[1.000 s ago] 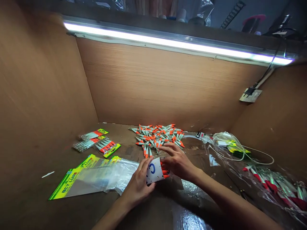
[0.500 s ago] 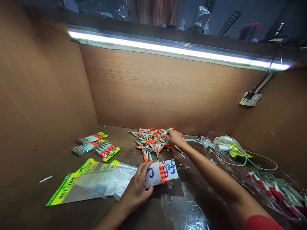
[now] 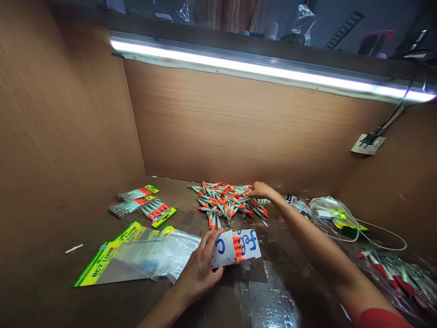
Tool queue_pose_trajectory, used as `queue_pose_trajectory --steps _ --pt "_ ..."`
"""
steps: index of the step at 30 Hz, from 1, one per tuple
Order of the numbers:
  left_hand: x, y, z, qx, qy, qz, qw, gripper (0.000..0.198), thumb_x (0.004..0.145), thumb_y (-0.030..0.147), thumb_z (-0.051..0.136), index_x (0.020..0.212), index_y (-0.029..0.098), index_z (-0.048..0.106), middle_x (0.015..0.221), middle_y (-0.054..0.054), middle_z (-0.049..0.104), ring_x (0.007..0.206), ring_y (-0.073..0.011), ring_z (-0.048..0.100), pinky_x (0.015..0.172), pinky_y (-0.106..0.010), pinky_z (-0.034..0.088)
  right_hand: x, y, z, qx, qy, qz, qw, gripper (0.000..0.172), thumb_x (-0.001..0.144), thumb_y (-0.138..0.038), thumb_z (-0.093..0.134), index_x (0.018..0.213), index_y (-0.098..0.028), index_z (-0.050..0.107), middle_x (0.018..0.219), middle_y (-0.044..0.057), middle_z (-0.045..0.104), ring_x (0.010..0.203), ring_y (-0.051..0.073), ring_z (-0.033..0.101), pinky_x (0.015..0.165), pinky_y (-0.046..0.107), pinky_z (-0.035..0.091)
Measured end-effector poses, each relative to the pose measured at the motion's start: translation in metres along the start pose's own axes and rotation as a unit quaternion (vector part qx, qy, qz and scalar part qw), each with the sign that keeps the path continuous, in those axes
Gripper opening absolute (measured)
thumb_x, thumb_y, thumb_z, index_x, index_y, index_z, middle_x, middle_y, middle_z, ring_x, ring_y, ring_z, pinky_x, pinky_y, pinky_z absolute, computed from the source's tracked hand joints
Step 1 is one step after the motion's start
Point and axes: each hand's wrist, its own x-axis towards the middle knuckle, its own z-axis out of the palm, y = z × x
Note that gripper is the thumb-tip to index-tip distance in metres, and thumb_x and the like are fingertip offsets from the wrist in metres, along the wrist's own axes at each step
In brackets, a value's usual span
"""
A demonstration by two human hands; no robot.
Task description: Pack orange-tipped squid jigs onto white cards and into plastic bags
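Note:
My left hand (image 3: 201, 269) holds down the left end of a white card (image 3: 235, 246) with blue writing, and several orange-tipped lures lie lined up on that card. My right hand (image 3: 260, 189) reaches far forward into the pile of orange and pale green lures (image 3: 228, 202) by the back wall. Its fingers are curled on the pile; what they grip is too small to see. Empty clear bags with green BCT LURE headers (image 3: 116, 257) lie just left of my left hand.
Three filled lure packs (image 3: 146, 205) lie at the back left. A white cable and small packets (image 3: 336, 216) sit at the right, with bagged red and silver lures (image 3: 392, 271) nearer. A wall socket (image 3: 368, 144) hangs on the right panel. Wooden walls enclose the desk.
My right hand left the card and stretched out to the lure pile at the back. My left hand stayed on the card.

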Motion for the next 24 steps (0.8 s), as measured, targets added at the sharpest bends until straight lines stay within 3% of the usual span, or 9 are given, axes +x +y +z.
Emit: queue_pose_trajectory --steps 4,9,12,17,20,24 --pt "0.001 0.001 -0.001 0.004 0.001 0.002 1.0 0.092 0.066 0.003 0.06 0.149 0.031 0.031 0.141 -0.007 0.044 0.13 -0.0273 0.048 0.111 -0.042 0.043 -0.025 0.024 -0.014 0.135 -0.06 -0.071 0.987 0.022 0.072 -0.035 0.063 0.066 -0.014 0.063 0.062 0.002 0.059 0.062 0.015 0.056 0.057 0.025 0.042" --pt "0.002 -0.001 -0.001 -0.002 0.005 0.003 1.0 0.09 0.066 0.003 0.061 0.148 0.031 0.033 0.14 -0.007 0.046 0.129 -0.0273 0.049 0.111 -0.043 0.042 -0.07 0.041 0.0 0.298 -0.074 -0.134 0.942 0.027 0.077 -0.041 0.058 0.085 -0.015 0.06 0.075 0.001 0.059 0.064 0.011 0.055 0.061 0.023 0.045" --pt "0.002 -0.004 0.002 0.0 0.003 0.008 1.0 0.091 0.066 0.004 0.061 0.148 0.03 0.033 0.141 -0.008 0.046 0.129 -0.0281 0.049 0.111 -0.044 0.042 -0.087 0.053 0.017 0.35 -0.07 -0.129 0.925 0.03 0.076 -0.041 0.063 0.091 -0.017 0.059 0.076 0.0 0.06 0.063 0.01 0.055 0.059 0.022 0.046" --pt "0.003 -0.004 0.005 0.012 0.004 0.015 1.0 0.091 0.066 0.004 0.06 0.149 0.03 0.034 0.142 -0.008 0.046 0.131 -0.0289 0.047 0.112 -0.045 0.041 -0.096 0.078 0.036 0.365 -0.107 -0.077 0.922 0.027 0.062 -0.036 0.077 0.072 -0.016 0.062 0.059 -0.003 0.059 0.051 0.01 0.052 0.048 0.02 0.042" --pt "0.003 -0.002 0.004 0.013 0.005 0.013 1.0 0.091 0.066 0.003 0.06 0.149 0.03 0.034 0.141 -0.007 0.047 0.131 -0.0283 0.048 0.112 -0.043 0.041 -0.1 0.088 0.037 0.385 -0.076 -0.066 0.918 0.03 0.064 -0.04 0.078 0.071 -0.014 0.064 0.061 -0.002 0.06 0.052 0.01 0.052 0.049 0.021 0.042" --pt "0.002 -0.002 0.005 0.012 0.005 0.015 1.0 0.091 0.066 0.004 0.061 0.149 0.03 0.034 0.142 -0.007 0.046 0.132 -0.0285 0.047 0.113 -0.044 0.04 -0.12 0.084 0.027 0.435 0.025 -0.086 0.896 0.039 0.073 -0.049 0.074 0.091 -0.015 0.066 0.079 0.001 0.067 0.064 0.011 0.057 0.062 0.024 0.047"
